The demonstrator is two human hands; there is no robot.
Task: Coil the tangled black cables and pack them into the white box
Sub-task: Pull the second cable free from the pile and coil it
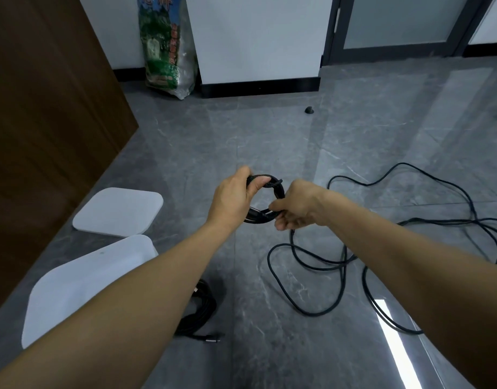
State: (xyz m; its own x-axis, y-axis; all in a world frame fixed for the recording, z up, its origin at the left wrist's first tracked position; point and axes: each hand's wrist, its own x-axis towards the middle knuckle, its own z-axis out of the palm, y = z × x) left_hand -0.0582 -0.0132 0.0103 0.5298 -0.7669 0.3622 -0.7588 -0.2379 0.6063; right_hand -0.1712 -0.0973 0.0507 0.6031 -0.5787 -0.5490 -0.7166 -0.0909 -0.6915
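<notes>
Above the floor point(269, 130), my left hand point(233, 197) pinches the coil point(278, 189) and my right hand point(295, 209) grips its lower turns; I'd feed even loops from the loose cable point(340, 265). Box point(81, 282) waits left.

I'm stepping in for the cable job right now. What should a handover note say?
Left hand: grip closed on the small coil.
Right hand: also gripping that coil, loose cable trailing from it across the floor.
One finished bundle lies beside the white box; lid off, behind it.
Left: coil the remaining cable, pack both, close.
</notes>
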